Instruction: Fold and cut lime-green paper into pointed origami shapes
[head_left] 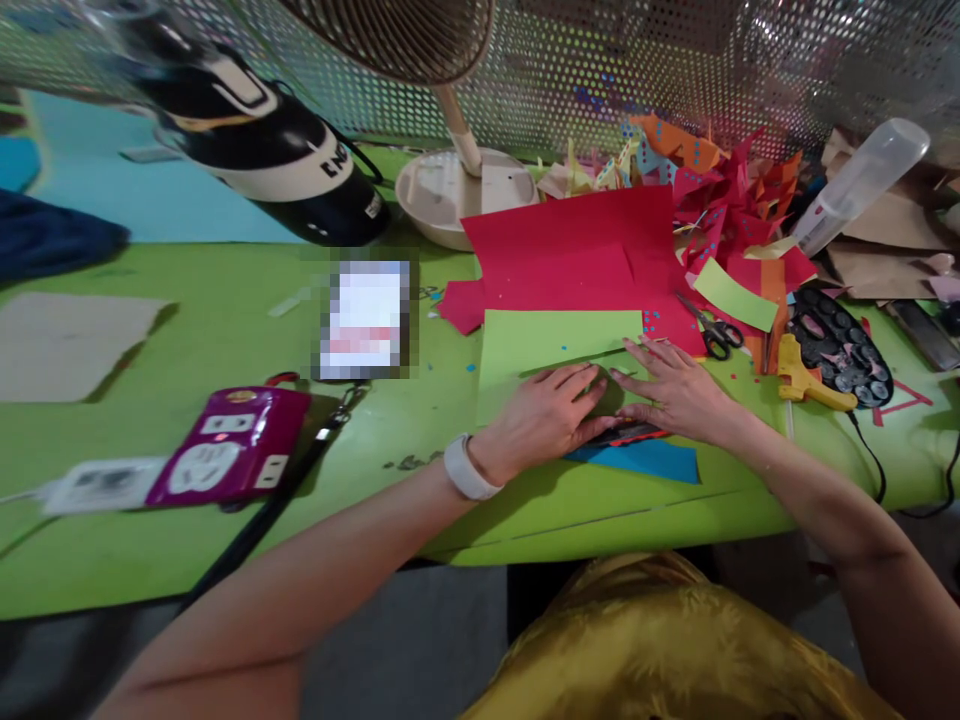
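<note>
My left hand (547, 410), with a white band on its wrist, lies palm down on a light green paper sheet (555, 335). Its fingers are stretched out over the sheet's lower part. My right hand (667, 390) rests flat at the sheet's right side, fingers spread, close to the left fingertips. A thin dark line or edge crosses the green sheet just above my fingers. Under and below the hands, a dark and red edge shows, mostly hidden. Beneath that a blue paper piece (645, 462) sticks out towards the table's front edge.
Red paper (570, 240) lies behind the green sheet. Scissors (716, 330), a yellow glue gun (810, 380) and a black palette-like tray (847, 350) are on the right. A phone (365, 320), purple power strip (232, 445), black bottle (300, 170) and fan base (427, 195) stand left and behind.
</note>
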